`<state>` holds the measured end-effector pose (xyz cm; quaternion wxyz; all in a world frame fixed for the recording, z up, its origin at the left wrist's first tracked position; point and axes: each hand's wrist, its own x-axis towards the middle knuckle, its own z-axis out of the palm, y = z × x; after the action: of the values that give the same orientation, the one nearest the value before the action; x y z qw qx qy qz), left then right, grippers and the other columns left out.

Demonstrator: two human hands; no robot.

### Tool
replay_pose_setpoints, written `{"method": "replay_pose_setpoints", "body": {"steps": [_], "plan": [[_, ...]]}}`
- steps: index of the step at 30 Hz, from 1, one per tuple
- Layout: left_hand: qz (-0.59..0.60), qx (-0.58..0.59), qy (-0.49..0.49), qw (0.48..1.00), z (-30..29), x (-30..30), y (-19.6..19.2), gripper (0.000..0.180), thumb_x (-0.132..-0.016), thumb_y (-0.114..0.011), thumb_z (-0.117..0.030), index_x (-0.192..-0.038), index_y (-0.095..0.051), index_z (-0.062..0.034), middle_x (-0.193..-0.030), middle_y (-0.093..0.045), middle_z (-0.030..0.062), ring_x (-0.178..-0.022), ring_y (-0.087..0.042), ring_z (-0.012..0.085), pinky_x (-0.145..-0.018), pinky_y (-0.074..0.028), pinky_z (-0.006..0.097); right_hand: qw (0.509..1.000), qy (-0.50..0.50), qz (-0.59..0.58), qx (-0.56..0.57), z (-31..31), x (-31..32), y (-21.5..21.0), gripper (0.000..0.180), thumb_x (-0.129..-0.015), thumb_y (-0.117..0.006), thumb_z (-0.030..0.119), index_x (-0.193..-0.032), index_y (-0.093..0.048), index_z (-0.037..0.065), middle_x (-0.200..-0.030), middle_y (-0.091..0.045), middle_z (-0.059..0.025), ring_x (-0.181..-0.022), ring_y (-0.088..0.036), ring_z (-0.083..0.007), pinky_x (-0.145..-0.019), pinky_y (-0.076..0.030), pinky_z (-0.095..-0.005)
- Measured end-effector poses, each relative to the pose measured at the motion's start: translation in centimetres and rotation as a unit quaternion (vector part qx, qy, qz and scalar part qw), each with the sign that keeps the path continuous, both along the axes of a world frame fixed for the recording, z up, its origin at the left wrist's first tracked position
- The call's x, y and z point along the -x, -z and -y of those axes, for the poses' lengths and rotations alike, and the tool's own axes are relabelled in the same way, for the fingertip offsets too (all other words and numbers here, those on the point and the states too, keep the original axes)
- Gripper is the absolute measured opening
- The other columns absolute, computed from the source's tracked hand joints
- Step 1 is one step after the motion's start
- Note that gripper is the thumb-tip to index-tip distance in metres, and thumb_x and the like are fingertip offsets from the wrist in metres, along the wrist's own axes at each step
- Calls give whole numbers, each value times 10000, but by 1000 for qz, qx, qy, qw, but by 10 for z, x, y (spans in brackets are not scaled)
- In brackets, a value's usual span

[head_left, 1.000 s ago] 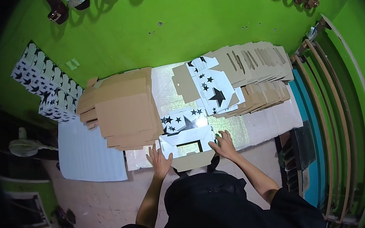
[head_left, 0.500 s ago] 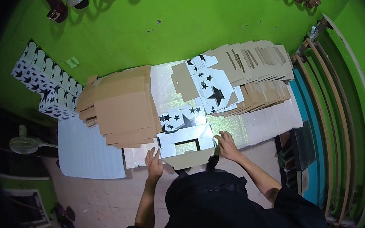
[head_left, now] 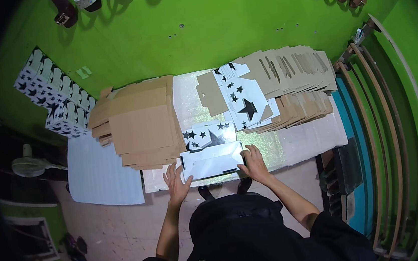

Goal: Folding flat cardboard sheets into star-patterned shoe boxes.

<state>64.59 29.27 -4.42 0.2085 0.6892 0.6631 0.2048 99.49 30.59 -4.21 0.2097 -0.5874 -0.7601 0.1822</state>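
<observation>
A white cardboard box [head_left: 212, 162] stands at the table's front edge, straight before me. Its white inner surface faces up, and a star-printed white panel [head_left: 204, 135] lies just beyond its far side. My left hand [head_left: 177, 185] is at the near left corner, thumb against the front edge and fingers along the left side. At the right end, my right hand [head_left: 255, 164] grips the corner, with its thumb on the front edge and its fingers by the side wall. The parts of the fingers behind the walls are hidden.
Flat brown cardboard sheets [head_left: 143, 122] are stacked on the left. Back right lie fanned cardboard blanks [head_left: 299, 71] and a flat star-printed blank [head_left: 243, 97]. Finished star-printed boxes [head_left: 54, 90] are piled far left. A fan [head_left: 30, 163] stands left; wooden rails [head_left: 379, 149] stand right.
The brown near flap has folded up and inward, and the dark rectangular opening in the box is now covered by white board. Both hands have closed in on the box's near corners.
</observation>
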Motion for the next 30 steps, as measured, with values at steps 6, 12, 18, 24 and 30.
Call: {"method": "replay_pose_setpoints", "body": {"steps": [6,12,18,24,30], "plan": [[-55,-69,121,989,-3,-9,-1,461,-829,-743,-186,-1280,-651,-152,-1534,-372,176,-1452,-249,443,-1141,-128,698,991,-112,67,-3,-1,31,-16,539,-863,-718,228,-1353,-534,99,-1492,-382,-204,-1416,-290,-471,-1157,-248,-621],[-52,-24,163,985,-1,-23,-9,427,-824,-780,-272,-1215,-700,-122,-1584,-315,169,-1485,-186,434,-1130,-100,728,975,-145,169,-20,-5,32,5,570,-812,-757,228,-1312,-548,51,-1480,-369,-196,-1434,-271,-453,-1154,-227,-643],[-55,-18,184,981,-10,-20,-4,437,-805,-792,-299,-1195,-713,-120,-1592,-300,159,-1498,-158,428,-1126,-93,735,977,-150,149,13,-8,31,-1,543,-817,-757,236,-1286,-563,42,-1473,-378,-195,-1440,-266,-453,-1145,-235,-655],[-78,-3,210,975,-16,-19,-7,563,-769,-816,-318,-1261,-663,-90,-1595,-278,175,-1500,-149,431,-1148,-93,709,973,-160,169,6,-7,29,5,645,-787,-797,290,-1324,-534,49,-1498,-354,-216,-1446,-247,-470,-1150,-226,-663],[-98,14,228,969,-36,-31,-21,1205,-587,-907,-456,-1538,-295,-43,-1613,-199,224,-1507,-119,446,-1184,-74,668,968,-177,156,83,-35,39,-35,1237,-602,-890,529,-1552,-238,78,-1573,-227,-281,-1477,-159,-508,-1182,-146,-667]]}}
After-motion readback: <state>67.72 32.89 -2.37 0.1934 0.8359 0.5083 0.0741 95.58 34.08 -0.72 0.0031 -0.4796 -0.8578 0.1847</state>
